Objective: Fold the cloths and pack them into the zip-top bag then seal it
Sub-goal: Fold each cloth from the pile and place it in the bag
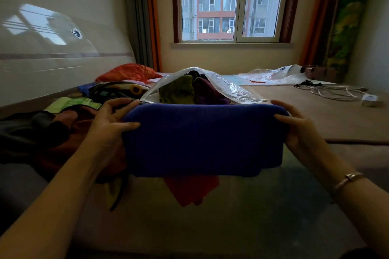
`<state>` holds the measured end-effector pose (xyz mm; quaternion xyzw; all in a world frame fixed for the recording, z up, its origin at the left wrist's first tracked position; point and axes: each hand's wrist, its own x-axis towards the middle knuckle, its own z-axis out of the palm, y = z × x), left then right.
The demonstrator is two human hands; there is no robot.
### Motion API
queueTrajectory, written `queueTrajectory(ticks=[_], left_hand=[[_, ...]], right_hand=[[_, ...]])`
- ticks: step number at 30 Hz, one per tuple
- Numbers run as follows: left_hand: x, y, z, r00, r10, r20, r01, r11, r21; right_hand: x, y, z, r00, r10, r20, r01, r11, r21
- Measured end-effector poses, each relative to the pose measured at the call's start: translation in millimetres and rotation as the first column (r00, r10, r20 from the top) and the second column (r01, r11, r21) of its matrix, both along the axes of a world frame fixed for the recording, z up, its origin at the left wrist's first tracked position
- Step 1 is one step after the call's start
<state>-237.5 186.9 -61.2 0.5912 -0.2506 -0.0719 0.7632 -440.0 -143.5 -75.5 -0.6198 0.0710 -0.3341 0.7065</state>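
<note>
Two hands hold one folded blue cloth level above the bed, one at each short end. Left hand: thumb on the near face, fingers curled over the top edge, gripping the left end. Right hand: fingers wrapped round the right end, gripping likewise; a bracelet sits on that wrist.

Blue cloth — thick, folded into a wide rectangle with a rounded top fold, held upright just in front of the mouth of the bag.

Zip-top bag — clear plastic, lying on the bed directly behind the blue cloth, mouth gaping toward the viewer. Inside: an olive-green cloth on the left and a dark purple cloth beside it, with something darker behind them that cannot be made out.

Red cloth — on the bed beneath the blue cloth, its lower part showing below the blue edge.

Pile of mixed cloths — left of the left hand, dark and rust-coloured pieces, with green and patterned items beyond it and an orange-red bundle farther back.

Far right of the bed: a crumpled plastic sheet, a white cable and a small white box.

Window at the back wall.
</note>
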Motion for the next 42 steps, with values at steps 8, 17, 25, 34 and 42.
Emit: queueTrajectory(ticks=[8,17,25,34,42], left_hand=[[13,-28,-29,0.924,0.082,-0.373,-0.008,0.981,0.196],[18,-55,-20,1.000,0.000,0.028,-0.016,0.842,0.539],[19,-44,-22,0.897,-0.190,0.399,-0.255,0.514,0.819],[1,-14,-3,0.995,-0.035,0.096,0.001,0.941,0.337],[-4,-58,-17,0.803,0.119,0.584,-0.418,0.811,0.410]], right_hand=[[18,-10,-13,0.916,-0.120,-0.383,0.166,0.982,0.089],[16,-24,-14,0.874,-0.090,-0.477,0.098,0.995,-0.008],[16,-19,-19,0.721,-0.553,-0.417,0.036,0.632,-0.774],[4,-16,-7,0.932,-0.263,-0.252,0.172,0.928,-0.331],[28,-4,-16,0.788,-0.602,-0.127,0.371,0.630,-0.682]])
